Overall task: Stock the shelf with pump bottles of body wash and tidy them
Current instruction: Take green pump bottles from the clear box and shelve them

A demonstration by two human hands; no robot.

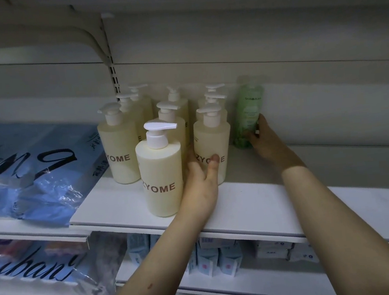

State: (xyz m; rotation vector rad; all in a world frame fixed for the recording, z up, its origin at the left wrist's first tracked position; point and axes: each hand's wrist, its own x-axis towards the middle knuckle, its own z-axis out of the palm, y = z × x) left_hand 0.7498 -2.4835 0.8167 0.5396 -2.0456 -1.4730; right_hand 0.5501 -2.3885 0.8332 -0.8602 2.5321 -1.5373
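Note:
Several cream pump bottles marked ZYOME stand in rows on the white shelf [253, 203]. The front cream bottle [160, 174] stands nearest the shelf edge, its white pump pointing right. My left hand [200, 184] reaches between it and the right-row front bottle [212, 143], with the thumb on that bottle's label and the fingers hidden in the gap. A green bottle [248, 111] stands at the back right of the group, blurred. My right hand [265, 140] grips its lower part from the right.
Blue plastic-wrapped packs [29, 168] lie on the shelf to the left. Small boxed goods [218, 256] fill the shelf below. A shelf bracket and slotted upright [112, 67] rise behind the bottles. The shelf stretches bare to the right of the green bottle.

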